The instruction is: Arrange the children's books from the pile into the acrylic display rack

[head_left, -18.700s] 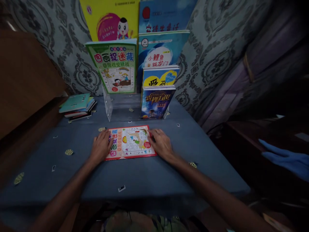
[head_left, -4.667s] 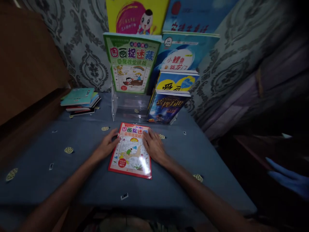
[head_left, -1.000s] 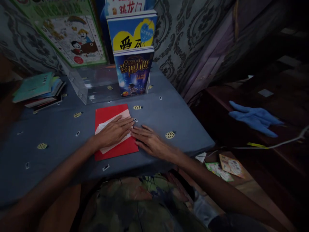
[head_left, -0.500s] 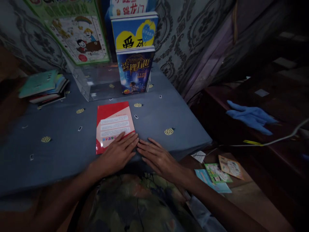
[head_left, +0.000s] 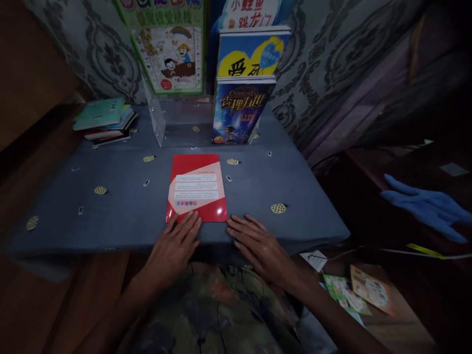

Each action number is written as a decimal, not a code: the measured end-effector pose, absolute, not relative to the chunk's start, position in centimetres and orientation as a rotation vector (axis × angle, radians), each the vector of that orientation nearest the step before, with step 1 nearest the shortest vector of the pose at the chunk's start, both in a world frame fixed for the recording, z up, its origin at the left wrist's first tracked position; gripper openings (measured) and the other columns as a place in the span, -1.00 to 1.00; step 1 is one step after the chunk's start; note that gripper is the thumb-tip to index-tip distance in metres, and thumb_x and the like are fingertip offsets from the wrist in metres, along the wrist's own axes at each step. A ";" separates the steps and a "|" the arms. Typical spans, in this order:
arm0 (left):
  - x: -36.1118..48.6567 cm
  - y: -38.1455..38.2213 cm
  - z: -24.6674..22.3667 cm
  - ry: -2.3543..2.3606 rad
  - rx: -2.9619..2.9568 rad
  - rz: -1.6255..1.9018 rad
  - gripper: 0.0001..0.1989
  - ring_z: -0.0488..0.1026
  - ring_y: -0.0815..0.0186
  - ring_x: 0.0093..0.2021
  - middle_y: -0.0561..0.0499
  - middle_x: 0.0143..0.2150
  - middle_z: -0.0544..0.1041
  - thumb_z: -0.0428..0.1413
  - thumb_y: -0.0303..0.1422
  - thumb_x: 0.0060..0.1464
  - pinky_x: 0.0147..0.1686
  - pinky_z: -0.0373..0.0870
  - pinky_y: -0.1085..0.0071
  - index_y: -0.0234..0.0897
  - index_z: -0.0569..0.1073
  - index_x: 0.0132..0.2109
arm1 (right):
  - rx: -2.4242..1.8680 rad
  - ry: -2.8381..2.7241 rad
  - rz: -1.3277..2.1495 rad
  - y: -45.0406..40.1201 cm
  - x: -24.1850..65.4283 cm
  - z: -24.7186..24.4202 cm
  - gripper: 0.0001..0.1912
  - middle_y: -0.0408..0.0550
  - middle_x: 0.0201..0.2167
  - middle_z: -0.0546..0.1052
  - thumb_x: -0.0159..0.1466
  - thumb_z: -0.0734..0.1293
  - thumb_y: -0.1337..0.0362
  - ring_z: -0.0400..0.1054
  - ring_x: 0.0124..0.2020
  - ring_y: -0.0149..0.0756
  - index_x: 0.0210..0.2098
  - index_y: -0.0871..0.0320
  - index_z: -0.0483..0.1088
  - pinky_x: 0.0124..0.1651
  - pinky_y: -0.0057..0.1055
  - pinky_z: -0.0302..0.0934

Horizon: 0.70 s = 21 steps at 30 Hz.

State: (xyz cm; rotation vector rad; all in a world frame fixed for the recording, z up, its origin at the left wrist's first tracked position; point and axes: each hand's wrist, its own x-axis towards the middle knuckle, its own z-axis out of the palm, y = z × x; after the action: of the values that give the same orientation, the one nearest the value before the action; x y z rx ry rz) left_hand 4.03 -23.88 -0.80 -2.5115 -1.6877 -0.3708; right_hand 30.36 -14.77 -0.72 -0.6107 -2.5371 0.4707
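A red and pink book (head_left: 197,184) lies flat on the blue-grey tablecloth (head_left: 121,211), its print upside down to me. My left hand (head_left: 177,246) rests with stretched fingers at the book's near left edge, fingertips on the cover. Flat at the table's front edge lies my right hand (head_left: 261,246), fingers extended, just off the book's near right corner. Neither hand grips anything. Behind the book, a clear acrylic stand (head_left: 158,120) holds a dark blue book (head_left: 241,110), a blue and yellow book (head_left: 254,51) and a green-bordered picture book (head_left: 171,54).
A stack of books (head_left: 105,120) sits at the table's back left. To the right, a blue glove (head_left: 424,204) lies on a dark surface. Lower down are small booklets (head_left: 370,290). A patterned curtain (head_left: 106,54) hangs behind the table.
The view has shifted left. My hands have moved apart: the left is now at the book's near left edge, uncovering its near right corner. The book sits straighter to the table edge.
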 end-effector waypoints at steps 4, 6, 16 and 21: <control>1.7 -25.6 -0.7 -1.765 -2.362 -0.388 -0.49 0.27 0.15 0.37 -0.24 0.37 0.32 -0.17 -0.37 0.43 0.36 0.13 0.06 -0.36 0.06 0.44 | -0.569 -2.482 0.447 -14.5 30.0 -0.5 -0.62 0.08 0.10 0.57 0.42 0.23 0.38 0.41 0.20 -0.13 0.19 0.08 0.41 0.28 0.07 0.28; 1.1 -26.0 -0.7 -1.778 -2.325 -0.387 -0.51 0.31 0.15 0.35 -0.23 0.35 0.34 -0.16 -0.37 0.43 0.33 0.19 0.06 -0.37 0.11 0.42 | -0.538 -2.466 0.449 -14.4 29.3 -0.1 -0.63 0.08 0.06 0.59 0.42 0.23 0.39 0.44 0.16 -0.14 0.17 0.10 0.43 0.27 0.06 0.28; 1.0 -26.1 -1.3 -1.747 -2.285 -0.460 -0.56 0.38 0.13 0.30 -0.26 0.28 0.44 -0.16 -0.39 0.40 0.26 0.30 0.05 -0.40 0.27 0.33 | -0.316 -2.823 0.823 -13.0 19.1 2.6 -0.29 0.24 0.40 0.20 0.45 0.18 -0.04 -0.01 0.46 -0.10 0.39 0.34 0.11 0.49 -0.03 -0.11; 1.2 -25.8 -1.4 -1.743 -2.226 -0.481 -0.64 0.43 0.14 0.25 -0.24 0.20 0.52 -0.11 -0.43 0.38 0.23 0.33 0.06 -0.39 0.42 0.19 | -0.262 -2.898 0.940 -9.4 15.0 1.8 -0.32 0.14 0.43 0.13 0.49 0.02 -0.07 -0.10 0.48 -0.21 0.41 0.26 0.10 0.51 -0.07 -0.24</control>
State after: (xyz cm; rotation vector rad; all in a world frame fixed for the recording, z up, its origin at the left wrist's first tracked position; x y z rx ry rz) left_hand 1.19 -25.79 -1.43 -2.2265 -1.7428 -0.4814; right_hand 15.05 -9.39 1.84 -0.2622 -2.8975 0.9399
